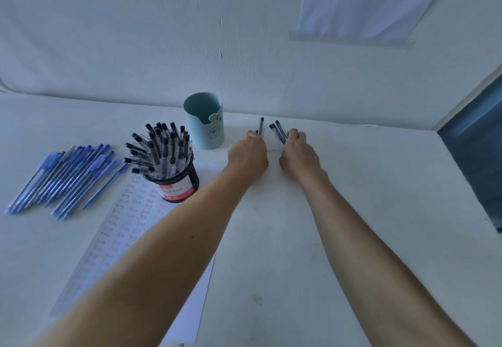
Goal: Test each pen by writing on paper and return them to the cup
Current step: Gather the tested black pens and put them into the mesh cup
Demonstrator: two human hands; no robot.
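Left hand [248, 153] and right hand [294, 153] clutch slim black-capped pens [279, 132].

One view logged, head-worn and wide-angle. We look forward and down from above the near side of the white table [312, 238], facing the wall [135, 34] behind it. Left hand [248, 153] and right hand [296, 153] sit mid-frame, arms stretched out from the bottom edge; the table's far edge bows.
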